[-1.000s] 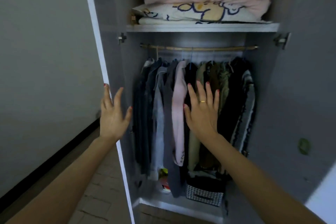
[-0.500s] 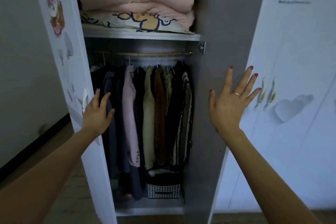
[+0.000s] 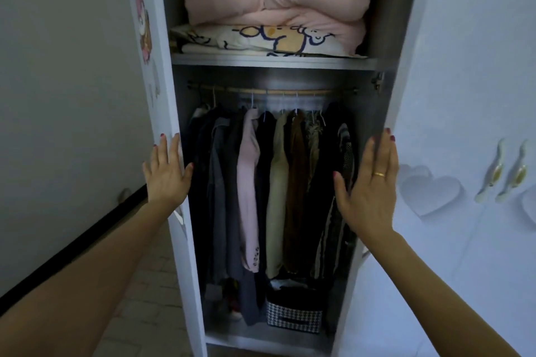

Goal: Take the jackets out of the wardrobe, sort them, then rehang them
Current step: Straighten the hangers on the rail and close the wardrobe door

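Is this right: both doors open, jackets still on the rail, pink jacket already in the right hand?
Not quite. In the head view the right hand is empty, flat against the right door. The pink jacket hangs on the rail. The rest is right.

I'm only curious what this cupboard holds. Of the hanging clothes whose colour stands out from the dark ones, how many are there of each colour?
Pink: 1, the pink jacket
Beige: 1, the beige jacket
Brown: 1, the brown jacket
Total: 3
The dark garments on either side merge in the shadow, so those I cannot count.
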